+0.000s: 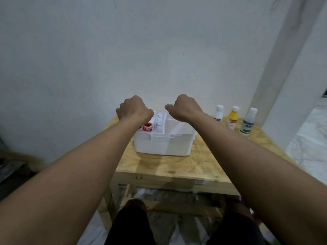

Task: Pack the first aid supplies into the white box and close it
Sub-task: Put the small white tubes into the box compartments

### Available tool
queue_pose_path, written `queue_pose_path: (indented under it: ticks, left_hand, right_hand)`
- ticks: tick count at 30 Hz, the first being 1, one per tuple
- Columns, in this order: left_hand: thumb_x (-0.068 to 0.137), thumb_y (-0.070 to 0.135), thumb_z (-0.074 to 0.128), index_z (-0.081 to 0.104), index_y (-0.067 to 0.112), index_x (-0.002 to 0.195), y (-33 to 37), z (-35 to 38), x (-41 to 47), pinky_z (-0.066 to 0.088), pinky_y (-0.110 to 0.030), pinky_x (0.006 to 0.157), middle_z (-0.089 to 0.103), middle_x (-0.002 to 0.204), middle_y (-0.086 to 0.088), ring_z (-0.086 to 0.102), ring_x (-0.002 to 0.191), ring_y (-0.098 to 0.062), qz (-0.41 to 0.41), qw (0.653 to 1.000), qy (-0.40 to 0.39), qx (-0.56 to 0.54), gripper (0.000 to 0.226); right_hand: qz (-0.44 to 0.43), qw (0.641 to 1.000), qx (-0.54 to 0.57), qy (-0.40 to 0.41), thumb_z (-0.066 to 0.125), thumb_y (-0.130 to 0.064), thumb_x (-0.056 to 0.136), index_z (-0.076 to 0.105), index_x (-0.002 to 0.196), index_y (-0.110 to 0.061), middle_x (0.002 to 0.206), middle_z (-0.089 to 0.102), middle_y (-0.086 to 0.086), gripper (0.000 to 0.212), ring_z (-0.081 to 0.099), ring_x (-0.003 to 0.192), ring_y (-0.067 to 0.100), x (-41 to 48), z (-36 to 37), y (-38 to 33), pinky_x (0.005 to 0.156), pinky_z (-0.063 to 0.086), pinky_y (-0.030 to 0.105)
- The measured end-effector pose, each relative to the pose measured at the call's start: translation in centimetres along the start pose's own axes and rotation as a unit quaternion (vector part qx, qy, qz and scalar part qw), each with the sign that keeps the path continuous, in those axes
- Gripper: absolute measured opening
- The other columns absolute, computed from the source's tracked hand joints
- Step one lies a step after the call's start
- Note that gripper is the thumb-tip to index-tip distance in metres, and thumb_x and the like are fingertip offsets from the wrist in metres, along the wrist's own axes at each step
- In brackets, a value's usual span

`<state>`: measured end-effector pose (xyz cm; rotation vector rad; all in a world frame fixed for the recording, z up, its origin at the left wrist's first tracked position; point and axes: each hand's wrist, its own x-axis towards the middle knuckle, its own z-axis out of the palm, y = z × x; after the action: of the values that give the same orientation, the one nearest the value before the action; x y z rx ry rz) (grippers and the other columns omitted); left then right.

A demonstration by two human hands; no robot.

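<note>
Legs: dark-clothed knees [131, 225] sat lowest in view, in front of the wooden table [169, 167].
Left hand [133, 107]: raised over the far left corner of the white box [163, 144], fingers curled away from the camera; whether it grasped anything could not be told.
Right hand [184, 107]: raised over the far right part of the box, fingers bent downward and hidden; grip could not be told.
White box: stood open on the table, near the wall, between the two forearms.
Box contents: a red-and-white tape roll [147, 127] in the left compartment, a white packet [159, 123] in the narrow middle slot; the right compartment showed only white.
Bottles: a white bottle [218, 114], a yellow bottle [232, 117] and a green-labelled bottle [247, 123] stood upright on the table, right of the box and apart from it.
</note>
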<state>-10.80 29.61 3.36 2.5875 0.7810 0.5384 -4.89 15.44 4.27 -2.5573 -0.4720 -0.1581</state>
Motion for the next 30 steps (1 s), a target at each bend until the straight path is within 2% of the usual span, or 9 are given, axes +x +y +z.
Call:
queue_pose_path:
  ticks: [3, 7, 9, 11, 14, 17, 19, 23, 30]
  left_hand:
    - [0.068, 0.017, 0.054, 0.069, 0.010, 0.082, 2.2, 0.1, -0.8, 0.054, -0.036, 0.075, 0.070, 0.088, -0.010, 0.064, 0.088, -0.034, 0.060, 0.998, 0.013, -0.029, 0.022]
    - [0.078, 0.014, 0.058, 0.072, 0.010, 0.100, 6.6, 0.4, -2.6, 0.053, -0.033, 0.077, 0.070, 0.098, -0.008, 0.064, 0.094, -0.034, 0.127, 0.988, 0.026, -0.084, 0.026]
    - [0.082, 0.014, 0.057, 0.070, 0.010, 0.107, 8.6, 1.1, -3.8, 0.049, -0.030, 0.076, 0.069, 0.101, -0.009, 0.064, 0.098, -0.033, 0.161, 0.982, 0.022, -0.099, 0.028]
    - [0.086, 0.014, 0.055, 0.067, 0.009, 0.113, 10.3, 2.1, -4.9, 0.046, -0.030, 0.075, 0.069, 0.104, -0.010, 0.064, 0.101, -0.031, 0.194, 0.975, 0.004, -0.111, 0.030]
    - [0.090, 0.014, 0.052, 0.063, 0.009, 0.120, 12.5, 4.1, -6.5, 0.048, -0.031, 0.079, 0.068, 0.112, -0.011, 0.063, 0.105, -0.031, 0.219, 0.968, -0.021, -0.122, 0.032]
    - [0.091, 0.014, 0.051, 0.063, 0.009, 0.123, 14.1, 6.2, -8.2, 0.050, -0.033, 0.083, 0.066, 0.120, -0.012, 0.062, 0.109, -0.032, 0.226, 0.966, -0.045, -0.120, 0.033]
    - [0.090, 0.010, 0.051, 0.064, 0.009, 0.121, 15.0, 7.7, -9.2, 0.049, -0.033, 0.079, 0.065, 0.121, -0.013, 0.062, 0.109, -0.033, 0.230, 0.964, -0.071, -0.110, 0.034]
    - [0.086, 0.005, 0.054, 0.067, 0.008, 0.102, 15.8, 10.8, -10.5, 0.044, -0.032, 0.063, 0.067, 0.103, -0.010, 0.066, 0.091, -0.031, 0.218, 0.964, -0.130, -0.073, 0.022]
    - [0.094, 0.018, 0.049, 0.055, 0.006, 0.128, 15.6, 15.9, -11.6, 0.041, -0.036, 0.067, 0.062, 0.120, -0.014, 0.061, 0.102, -0.034, 0.193, 0.968, -0.160, -0.030, 0.036]
  right_hand:
    - [-0.005, 0.999, -0.033, 0.023, 0.049, -0.039, 0.095, 0.040, 0.065, -0.013, 0.067, 0.050, 0.004, 0.041, 0.049, 0.061, 0.025, -0.7, -1.6, 1.7, 0.052, 0.032, 0.030]
    - [0.014, 0.997, -0.071, 0.035, 0.045, -0.032, 0.094, 0.048, 0.073, -0.010, 0.078, 0.055, 0.007, 0.030, 0.055, 0.075, 0.031, -1.7, -3.6, 5.1, 0.060, 0.038, 0.032]
    - [0.035, 0.995, -0.086, 0.029, 0.044, -0.024, 0.090, 0.056, 0.086, -0.008, 0.091, 0.061, 0.011, 0.020, 0.058, 0.082, 0.032, -2.5, -4.7, 6.9, 0.066, 0.045, 0.034]
    - [0.052, 0.995, -0.089, 0.016, 0.045, -0.020, 0.088, 0.062, 0.108, -0.008, 0.110, 0.065, 0.012, 0.029, 0.061, 0.098, 0.032, -3.4, -5.7, 8.8, 0.080, 0.053, 0.038]
    - [0.081, 0.992, -0.094, -0.004, 0.046, -0.015, 0.090, 0.057, 0.131, -0.010, 0.132, 0.058, 0.012, 0.043, 0.056, 0.119, 0.030, -4.9, -6.5, 11.8, 0.098, 0.049, 0.043]
    - [0.095, 0.989, -0.113, -0.025, 0.047, -0.018, 0.092, 0.057, 0.132, -0.010, 0.132, 0.061, 0.012, 0.042, 0.058, 0.117, 0.030, -5.8, -7.0, 14.8, 0.098, 0.049, 0.044]
    - [0.098, 0.988, -0.115, -0.038, 0.048, -0.018, 0.095, 0.056, 0.135, -0.011, 0.133, 0.061, 0.012, 0.041, 0.059, 0.118, 0.031, -6.2, -7.0, 16.5, 0.098, 0.049, 0.043]
    - [0.077, 0.989, -0.116, -0.054, 0.051, -0.025, 0.100, 0.048, 0.144, -0.013, 0.147, 0.051, 0.009, 0.046, 0.051, 0.131, 0.029, -6.2, -6.5, 19.1, 0.104, 0.044, 0.040]
    - [0.089, 0.990, -0.087, -0.059, 0.052, -0.033, 0.100, 0.056, 0.135, -0.006, 0.135, 0.059, 0.013, 0.044, 0.056, 0.121, 0.029, -5.6, -4.7, 21.6, 0.095, 0.046, 0.039]
